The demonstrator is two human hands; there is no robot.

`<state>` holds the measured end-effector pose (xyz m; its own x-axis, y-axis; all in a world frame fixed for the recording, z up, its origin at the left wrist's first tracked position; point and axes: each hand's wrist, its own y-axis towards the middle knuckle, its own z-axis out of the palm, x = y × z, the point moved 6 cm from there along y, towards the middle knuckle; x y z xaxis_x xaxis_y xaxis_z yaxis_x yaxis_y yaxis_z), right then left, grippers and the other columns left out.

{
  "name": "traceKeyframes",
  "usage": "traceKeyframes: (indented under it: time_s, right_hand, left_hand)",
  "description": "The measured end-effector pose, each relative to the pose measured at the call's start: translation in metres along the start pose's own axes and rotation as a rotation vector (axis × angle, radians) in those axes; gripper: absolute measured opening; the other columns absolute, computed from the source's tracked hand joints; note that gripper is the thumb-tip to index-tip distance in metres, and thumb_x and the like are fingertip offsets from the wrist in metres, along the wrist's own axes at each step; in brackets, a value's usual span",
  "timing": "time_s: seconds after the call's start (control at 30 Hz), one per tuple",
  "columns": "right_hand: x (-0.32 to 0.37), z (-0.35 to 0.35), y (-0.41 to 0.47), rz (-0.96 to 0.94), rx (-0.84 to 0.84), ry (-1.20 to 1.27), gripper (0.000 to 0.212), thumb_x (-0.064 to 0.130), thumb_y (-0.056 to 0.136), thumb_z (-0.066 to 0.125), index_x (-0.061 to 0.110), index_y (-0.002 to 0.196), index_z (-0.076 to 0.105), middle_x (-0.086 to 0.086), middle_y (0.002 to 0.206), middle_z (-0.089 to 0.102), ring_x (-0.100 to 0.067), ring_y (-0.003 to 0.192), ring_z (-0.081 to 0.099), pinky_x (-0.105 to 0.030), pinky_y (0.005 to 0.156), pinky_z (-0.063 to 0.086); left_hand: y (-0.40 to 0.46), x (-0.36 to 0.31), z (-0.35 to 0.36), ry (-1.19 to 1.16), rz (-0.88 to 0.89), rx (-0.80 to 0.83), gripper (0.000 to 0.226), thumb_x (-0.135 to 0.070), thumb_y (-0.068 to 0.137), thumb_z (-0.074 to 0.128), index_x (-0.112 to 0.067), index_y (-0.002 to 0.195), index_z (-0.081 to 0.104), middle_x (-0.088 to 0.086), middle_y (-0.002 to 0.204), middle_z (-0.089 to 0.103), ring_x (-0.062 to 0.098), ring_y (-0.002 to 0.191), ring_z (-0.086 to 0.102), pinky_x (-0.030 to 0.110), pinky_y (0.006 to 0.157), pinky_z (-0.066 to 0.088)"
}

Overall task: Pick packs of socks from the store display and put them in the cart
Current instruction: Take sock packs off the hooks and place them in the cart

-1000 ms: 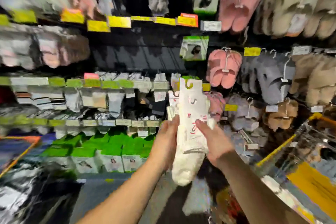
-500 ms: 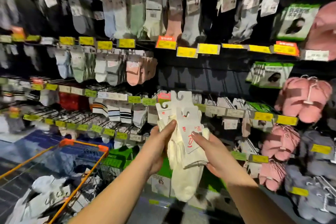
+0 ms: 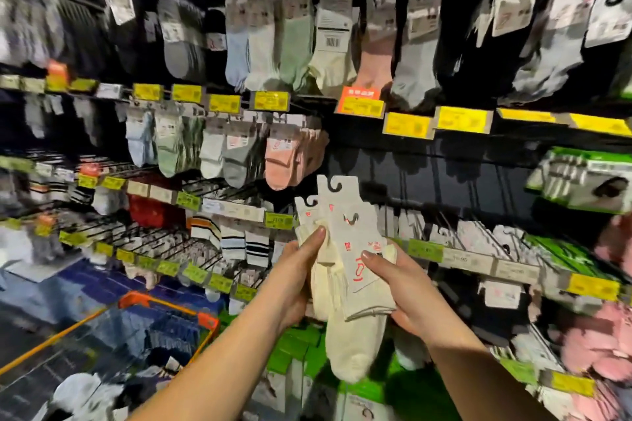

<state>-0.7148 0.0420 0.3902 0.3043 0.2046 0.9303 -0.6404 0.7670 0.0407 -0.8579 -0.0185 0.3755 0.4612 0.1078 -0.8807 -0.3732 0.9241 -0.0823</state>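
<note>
Between both hands (image 3: 294, 277), cream sock packs (image 3: 352, 284)

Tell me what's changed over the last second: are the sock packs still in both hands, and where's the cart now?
The view has swung left: the slippers have left the frame and the cart, unseen a second ago, now shows at lower left with sock packs inside. Nothing was let go or newly taken. The left hand and right hand still hold the cream sock packs between them, off the display hooks and not yet over the cart.
</note>
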Motion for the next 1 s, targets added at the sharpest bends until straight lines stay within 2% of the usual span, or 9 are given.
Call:
traceKeyframes:
  time_s: [0.07,0.2,0.3,0.4,0.5,0.57,0.8,0.9,1.0]
  right_hand:
    - [0.003,-0.002,0.035,0.012,0.041,0.002,0.048,0.009,0.077,0.066,0.006,0.125,0.061,-0.016,0.113,0.074,-0.029,0.100,0.073,-0.040,0.085,0.060]
    - [0.009,0.000,0.096,0.052,0.132,0.003,0.053,0.008,0.076,0.072,0.003,0.127,0.060,-0.021,0.119,0.071,-0.034,0.107,0.070,-0.045,0.093,0.057]
    - [0.010,0.002,0.136,0.085,0.184,-0.047,0.071,0.012,0.066,0.087,0.001,0.131,0.059,-0.024,0.122,0.069,-0.040,0.112,0.066,-0.053,0.101,0.051]
    - [0.007,0.005,0.162,0.089,0.233,-0.095,0.054,0.007,0.074,0.076,0.000,0.126,0.062,-0.024,0.119,0.070,-0.037,0.106,0.068,-0.046,0.094,0.054]
    - [0.008,0.010,0.179,0.072,0.237,-0.132,0.042,0.008,0.078,0.071,0.001,0.119,0.062,-0.020,0.109,0.074,-0.029,0.092,0.073,-0.037,0.078,0.060]
    - [0.010,0.014,0.189,0.067,0.232,-0.145,0.046,0.011,0.081,0.067,0.001,0.124,0.059,-0.019,0.113,0.073,-0.030,0.097,0.072,-0.038,0.080,0.060]
    - [0.025,0.015,0.220,-0.034,-0.010,-0.241,0.013,0.009,0.098,0.058,0.011,0.110,0.063,-0.013,0.107,0.076,-0.027,0.096,0.074,-0.048,0.092,0.056]
    - [0.041,0.011,0.228,-0.106,-0.128,-0.218,0.012,0.013,0.101,0.057,0.012,0.111,0.062,-0.005,0.097,0.078,-0.019,0.086,0.076,-0.033,0.072,0.060]
    - [0.059,0.014,0.234,-0.176,-0.194,-0.264,0.013,0.022,0.102,0.056,0.020,0.113,0.063,0.001,0.100,0.078,-0.014,0.088,0.075,-0.025,0.066,0.057]
  left_hand:
    - [0.025,-0.012,-0.002,-0.033,0.003,0.010,0.060,-0.041,0.078,0.070,-0.013,0.130,0.063,0.014,0.118,0.073,0.032,0.108,0.071,0.043,0.083,0.058]
    - [0.067,-0.031,-0.003,-0.093,0.012,0.034,0.046,-0.038,0.078,0.065,-0.016,0.118,0.071,0.016,0.116,0.074,0.031,0.101,0.074,0.040,0.076,0.062]
    - [0.098,-0.037,-0.013,-0.122,0.019,-0.013,0.056,-0.040,0.081,0.070,-0.015,0.130,0.063,0.016,0.124,0.071,0.033,0.111,0.070,0.045,0.088,0.060]
    - [0.122,-0.039,-0.027,-0.130,0.039,-0.049,0.073,-0.036,0.075,0.082,-0.015,0.140,0.056,0.018,0.131,0.066,0.038,0.121,0.063,0.055,0.103,0.050]
    - [0.139,-0.043,-0.043,-0.174,0.052,-0.111,0.066,-0.024,0.073,0.074,-0.011,0.136,0.059,0.020,0.126,0.069,0.041,0.118,0.064,0.055,0.099,0.052]
    - [0.148,-0.048,-0.055,-0.160,0.088,-0.185,0.062,-0.023,0.074,0.070,-0.010,0.134,0.060,0.021,0.123,0.069,0.041,0.114,0.066,0.057,0.096,0.054]
    - [0.160,-0.089,-0.090,0.094,0.294,-0.313,0.025,-0.018,0.092,0.064,-0.014,0.117,0.065,0.002,0.100,0.079,0.021,0.093,0.075,0.046,0.090,0.056]
    - [0.168,-0.103,-0.102,0.079,0.297,-0.280,0.019,-0.014,0.097,0.058,-0.015,0.116,0.064,-0.005,0.091,0.079,0.010,0.082,0.075,0.035,0.077,0.058]
    - [0.174,-0.116,-0.114,0.067,0.283,-0.253,0.026,-0.013,0.099,0.055,-0.009,0.122,0.065,0.009,0.109,0.077,0.024,0.096,0.074,0.041,0.085,0.056]
